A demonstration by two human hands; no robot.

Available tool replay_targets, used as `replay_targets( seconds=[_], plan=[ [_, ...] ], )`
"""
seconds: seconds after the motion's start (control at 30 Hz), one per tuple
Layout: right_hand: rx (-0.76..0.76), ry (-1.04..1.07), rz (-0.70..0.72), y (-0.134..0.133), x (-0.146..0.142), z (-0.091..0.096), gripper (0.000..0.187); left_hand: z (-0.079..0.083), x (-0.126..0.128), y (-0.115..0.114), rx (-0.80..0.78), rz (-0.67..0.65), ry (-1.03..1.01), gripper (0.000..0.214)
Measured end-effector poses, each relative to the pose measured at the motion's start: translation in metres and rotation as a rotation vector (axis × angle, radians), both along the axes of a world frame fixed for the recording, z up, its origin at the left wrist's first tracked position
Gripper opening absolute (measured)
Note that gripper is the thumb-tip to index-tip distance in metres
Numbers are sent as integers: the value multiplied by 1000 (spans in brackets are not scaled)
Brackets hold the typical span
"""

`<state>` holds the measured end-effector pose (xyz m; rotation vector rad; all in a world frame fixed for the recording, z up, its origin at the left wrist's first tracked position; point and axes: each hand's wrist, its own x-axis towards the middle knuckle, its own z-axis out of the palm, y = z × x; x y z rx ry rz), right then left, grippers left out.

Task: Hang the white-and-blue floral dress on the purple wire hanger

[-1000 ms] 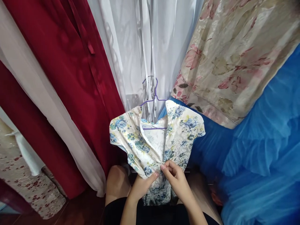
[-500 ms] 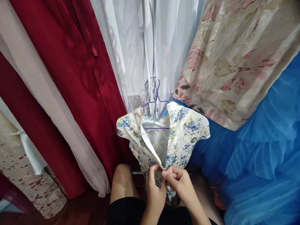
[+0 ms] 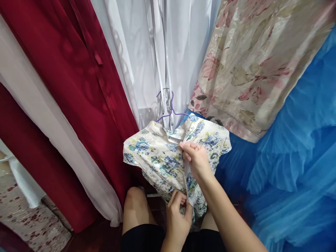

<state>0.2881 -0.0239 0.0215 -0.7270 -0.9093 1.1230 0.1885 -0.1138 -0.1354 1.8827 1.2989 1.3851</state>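
Observation:
A small white dress with blue flowers (image 3: 157,157) hangs on a purple wire hanger (image 3: 172,108) in front of me. My right hand (image 3: 195,159) is closed in a pinch at the top of the dress's back opening, near the collar. My left hand (image 3: 178,215) is closed on the lower part of the dress, gripping the fabric below the opening. The opening between the two hands looks closed. My knee (image 3: 133,206) shows under the dress.
Hanging garments surround the dress: dark red fabric (image 3: 78,91) at left, sheer white fabric with ribbons (image 3: 157,59) behind, a beige rose-print cloth (image 3: 252,63) at upper right, blue tulle (image 3: 288,168) at right. A speckled cloth (image 3: 31,224) lies at lower left.
My right hand has moved up from the bottom of the dress's open back to the collar, and the opening has closed. My left hand stays gripping the lower fabric.

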Motion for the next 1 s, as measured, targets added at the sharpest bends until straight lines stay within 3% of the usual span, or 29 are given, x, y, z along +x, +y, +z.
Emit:
replay_targets(
  seconds=[0.17, 0.27, 0.33, 0.43, 0.6, 0.7, 0.77, 0.83, 0.9, 1.0],
  plan=[
    [78, 5, 36, 21, 7, 41, 40, -9, 5, 0, -18, -35, 27, 16],
    [139, -26, 45, 25, 12, 50, 40, -16, 2, 5, -18, -35, 69, 17],
    [159, -60, 71, 23, 13, 50, 35, -10, -5, 14, 0, -66, 96, 16],
    [175, -123, 61, 17, 14, 44, 29, 29, -20, 38, 88, -121, 66, 14],
    [205, -262, 35, 3, 17, 36, 27, 141, -37, 84, 376, -60, -61, 43],
    [252, -284, 64, 4, 20, 37, 27, 191, -32, 97, 454, -53, 90, 26],
    [261, -263, 92, 11, 21, 35, 28, 208, -26, 99, 496, -24, 163, 11],
    [243, -240, 85, 20, 20, 30, 30, 213, -23, 99, 543, 10, 166, 10],
    [209, -271, 46, 27, 17, 21, 32, 213, -28, 103, 580, 88, 98, 8],
    [154, -372, 32, 25, 13, 6, 35, 207, -55, 124, 582, 265, -155, 10]
  ],
)
